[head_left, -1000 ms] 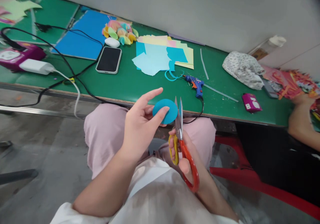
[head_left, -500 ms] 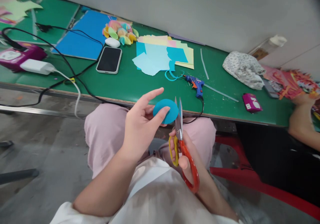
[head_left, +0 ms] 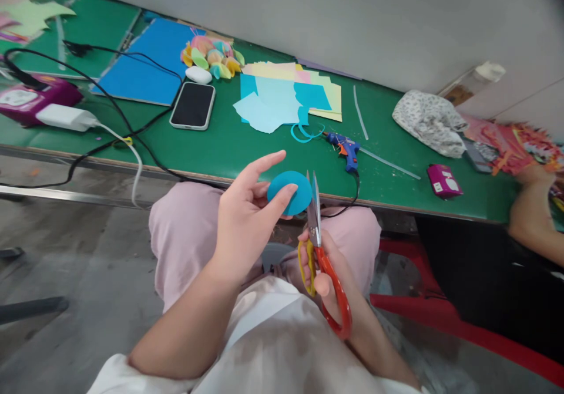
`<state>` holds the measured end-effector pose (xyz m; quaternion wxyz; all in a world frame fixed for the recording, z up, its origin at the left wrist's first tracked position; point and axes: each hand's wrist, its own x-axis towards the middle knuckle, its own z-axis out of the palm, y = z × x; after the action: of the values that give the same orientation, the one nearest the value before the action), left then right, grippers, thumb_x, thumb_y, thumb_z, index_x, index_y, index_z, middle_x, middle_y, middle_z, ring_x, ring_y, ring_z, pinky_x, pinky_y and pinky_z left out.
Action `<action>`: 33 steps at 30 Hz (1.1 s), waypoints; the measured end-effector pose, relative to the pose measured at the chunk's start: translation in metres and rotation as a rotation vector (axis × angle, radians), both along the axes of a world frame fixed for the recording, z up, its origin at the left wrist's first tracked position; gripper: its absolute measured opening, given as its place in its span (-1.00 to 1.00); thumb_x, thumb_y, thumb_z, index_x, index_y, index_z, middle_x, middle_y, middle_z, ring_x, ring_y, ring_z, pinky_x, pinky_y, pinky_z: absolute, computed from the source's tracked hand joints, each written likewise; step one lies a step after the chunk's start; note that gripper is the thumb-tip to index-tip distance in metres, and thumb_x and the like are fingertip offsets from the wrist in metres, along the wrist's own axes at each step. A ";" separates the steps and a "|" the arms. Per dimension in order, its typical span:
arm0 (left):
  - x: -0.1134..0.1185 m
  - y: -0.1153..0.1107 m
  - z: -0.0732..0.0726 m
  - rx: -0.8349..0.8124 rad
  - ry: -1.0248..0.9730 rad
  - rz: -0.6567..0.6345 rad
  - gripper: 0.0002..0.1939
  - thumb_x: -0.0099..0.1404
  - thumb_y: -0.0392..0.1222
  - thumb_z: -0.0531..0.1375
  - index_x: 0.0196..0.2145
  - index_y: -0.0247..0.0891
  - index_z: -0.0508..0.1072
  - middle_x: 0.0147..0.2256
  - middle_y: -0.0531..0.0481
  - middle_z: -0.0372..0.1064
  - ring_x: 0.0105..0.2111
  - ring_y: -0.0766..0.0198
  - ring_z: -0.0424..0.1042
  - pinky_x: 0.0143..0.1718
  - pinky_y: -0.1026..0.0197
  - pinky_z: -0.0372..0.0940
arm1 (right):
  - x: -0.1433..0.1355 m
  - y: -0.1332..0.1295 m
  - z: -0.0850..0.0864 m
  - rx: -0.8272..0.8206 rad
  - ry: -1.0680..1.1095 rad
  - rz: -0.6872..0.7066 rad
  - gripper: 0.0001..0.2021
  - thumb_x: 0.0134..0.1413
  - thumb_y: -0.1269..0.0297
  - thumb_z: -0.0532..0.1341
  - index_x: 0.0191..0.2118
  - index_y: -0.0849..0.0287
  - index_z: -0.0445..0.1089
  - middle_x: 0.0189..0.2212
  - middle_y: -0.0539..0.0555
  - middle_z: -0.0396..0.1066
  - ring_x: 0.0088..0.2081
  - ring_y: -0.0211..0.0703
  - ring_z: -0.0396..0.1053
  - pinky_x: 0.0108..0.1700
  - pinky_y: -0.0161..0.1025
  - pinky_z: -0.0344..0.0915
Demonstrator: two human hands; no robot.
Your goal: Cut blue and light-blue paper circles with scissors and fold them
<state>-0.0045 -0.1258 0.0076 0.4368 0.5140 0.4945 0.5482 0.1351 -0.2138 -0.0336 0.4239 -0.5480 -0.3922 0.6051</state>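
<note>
A round blue paper disc [head_left: 299, 197] is pinched between the thumb and fingers of my left hand [head_left: 249, 218], whose index finger points out. My right hand [head_left: 330, 270] grips scissors [head_left: 314, 221] with one yellow and one red handle. The blades point up, slightly parted, at the disc's right edge. Both hands are above my lap, by the table's front edge. Beyond them on the green table [head_left: 247, 153] lie pale and bright blue paper sheets [head_left: 277, 103], thin blue paper rings [head_left: 304, 132] and a blue glue gun [head_left: 348, 150].
A phone [head_left: 192, 106], a white case, a colourful paper bundle [head_left: 211, 56] and a blue board [head_left: 141, 62] lie left of the sheets. Cables run from a purple power block [head_left: 39, 100]. A cloth pouch [head_left: 427, 121] and another person's arm [head_left: 535, 212] are at the right.
My left hand and the blue disc have shifted slightly left and up. The scissor blades have tilted a little left. The table items have stayed put.
</note>
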 end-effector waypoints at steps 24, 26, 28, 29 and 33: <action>-0.002 0.001 0.002 -0.004 -0.023 0.030 -0.56 0.12 -0.20 0.33 -0.01 -0.07 0.48 -0.62 0.19 0.34 -0.64 0.41 0.39 -0.56 0.39 0.40 | 0.002 -0.001 0.007 -0.010 -0.037 -0.008 -0.30 -0.49 -0.35 0.35 -0.19 -0.02 0.35 -0.49 -0.08 0.18 -0.51 -0.24 0.12 -0.46 -0.27 0.15; -0.003 0.001 0.002 -0.004 -0.030 0.030 -0.56 0.12 -0.21 0.33 -0.01 -0.07 0.48 -0.62 0.19 0.34 -0.65 0.42 0.40 -0.57 0.41 0.39 | 0.003 -0.002 0.007 -0.011 -0.040 -0.003 -0.32 -0.47 -0.35 0.35 -0.19 -0.03 0.35 -0.50 -0.09 0.17 -0.51 -0.24 0.11 -0.45 -0.27 0.16; -0.003 0.001 0.003 -0.001 -0.031 0.035 -0.56 0.12 -0.21 0.33 -0.01 -0.07 0.48 -0.63 0.20 0.33 -0.66 0.42 0.39 -0.58 0.41 0.38 | 0.003 -0.002 0.008 -0.019 -0.033 -0.002 -0.31 -0.49 -0.34 0.36 -0.19 -0.03 0.35 -0.50 -0.10 0.16 -0.51 -0.24 0.10 -0.44 -0.27 0.16; -0.003 0.001 0.003 -0.001 -0.029 0.037 -0.56 0.12 -0.21 0.33 0.00 -0.08 0.48 -0.63 0.19 0.33 -0.66 0.42 0.38 -0.58 0.40 0.39 | 0.003 -0.002 0.009 -0.024 -0.028 -0.002 -0.31 -0.50 -0.33 0.37 -0.20 -0.03 0.35 -0.50 -0.10 0.15 -0.51 -0.24 0.10 -0.44 -0.27 0.16; -0.003 0.001 0.003 0.003 -0.018 0.043 -0.55 0.14 -0.21 0.31 0.02 -0.10 0.46 -0.60 0.17 0.37 -0.64 0.39 0.41 -0.56 0.37 0.41 | 0.002 -0.002 0.009 -0.016 -0.030 -0.006 -0.28 -0.56 -0.34 0.37 -0.21 -0.03 0.34 -0.51 -0.11 0.13 -0.51 -0.25 0.08 -0.43 -0.27 0.15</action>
<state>-0.0072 -0.1247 0.0107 0.4284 0.4991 0.5007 0.5627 0.1375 -0.2156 -0.0245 0.4154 -0.5617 -0.3921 0.5985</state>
